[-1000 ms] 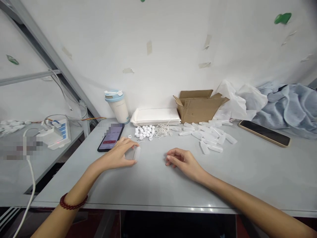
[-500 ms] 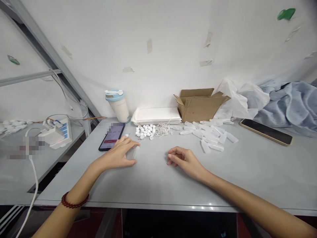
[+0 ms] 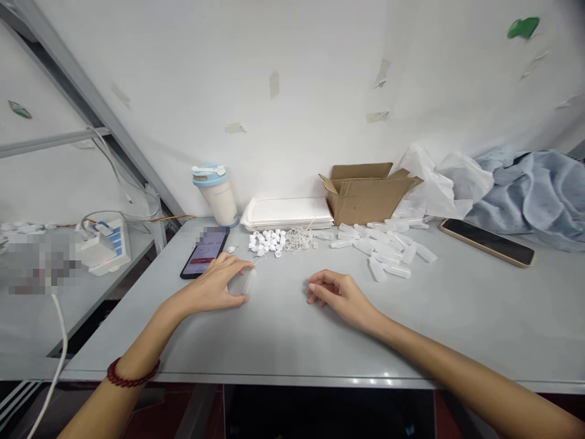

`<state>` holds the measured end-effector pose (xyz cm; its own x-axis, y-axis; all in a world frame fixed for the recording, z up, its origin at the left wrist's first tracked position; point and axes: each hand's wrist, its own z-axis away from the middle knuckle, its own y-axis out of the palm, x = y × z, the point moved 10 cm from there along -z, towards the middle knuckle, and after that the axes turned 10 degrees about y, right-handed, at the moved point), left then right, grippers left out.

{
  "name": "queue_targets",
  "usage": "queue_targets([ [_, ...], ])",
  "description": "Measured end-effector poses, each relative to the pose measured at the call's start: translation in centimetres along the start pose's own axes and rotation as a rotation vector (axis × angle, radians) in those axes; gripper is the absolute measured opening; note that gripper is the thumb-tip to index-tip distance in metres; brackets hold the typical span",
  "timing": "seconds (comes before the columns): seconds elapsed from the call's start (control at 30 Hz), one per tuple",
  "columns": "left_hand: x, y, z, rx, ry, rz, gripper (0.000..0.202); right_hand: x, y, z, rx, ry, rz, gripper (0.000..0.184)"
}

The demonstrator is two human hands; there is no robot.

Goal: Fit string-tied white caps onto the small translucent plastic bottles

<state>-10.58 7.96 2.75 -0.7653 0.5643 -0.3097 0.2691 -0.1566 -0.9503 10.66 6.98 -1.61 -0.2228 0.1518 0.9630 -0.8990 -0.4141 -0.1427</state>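
My left hand (image 3: 214,285) rests on the grey table (image 3: 292,347) with its fingers curled around a small clear plastic vial (image 3: 249,282) lying on its side. My right hand (image 3: 340,297) lies a short way to the right, fingers loosely curled, and I see nothing in it. Behind the hands are a cluster of small white caps (image 3: 267,241), a bunch of thin white stick parts (image 3: 301,239) and a pile of several clear vials (image 3: 388,251). One loose cap (image 3: 231,249) sits beside a lit phone (image 3: 205,251).
Along the wall stand a blue-lidded cup (image 3: 216,194), a flat white stack (image 3: 287,213), an open cardboard box (image 3: 368,192), white plastic bags (image 3: 441,180) and blue cloth (image 3: 534,192). A second phone (image 3: 487,242) lies at right. A power strip with cables (image 3: 103,247) sits on the left shelf.
Both hands have stayed almost in place; the left fingers shifted slightly on the vial. The view wobbled a little.
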Motion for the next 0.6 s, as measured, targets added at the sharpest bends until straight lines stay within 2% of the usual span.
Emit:
queue_targets([
  [0.2, -0.7, -0.4, -0.3, -0.011, 0.027, 0.008, 0.049, 0.1, 0.1, -0.1, -0.002, -0.006, -0.006, 0.023],
  [0.37, -2.9, -1.6, -3.1, -0.06, 0.051, 0.027, 0.042, 0.5, -0.3, -0.1, -0.018, -0.026, 0.031, 0.021],
  [0.47, -3.7, -2.1, -6.0, -0.122, 0.073, 0.004, 0.035, 1.5, -2.5, -0.4, -0.114, -0.097, 0.168, 0.018],
  [0.6, -4.0, -2.2, -9.6, -0.214, 0.111, -0.109, 0.029, 3.5, -7.1, -0.5, -0.37, -0.203, 0.609, 0.016],
])
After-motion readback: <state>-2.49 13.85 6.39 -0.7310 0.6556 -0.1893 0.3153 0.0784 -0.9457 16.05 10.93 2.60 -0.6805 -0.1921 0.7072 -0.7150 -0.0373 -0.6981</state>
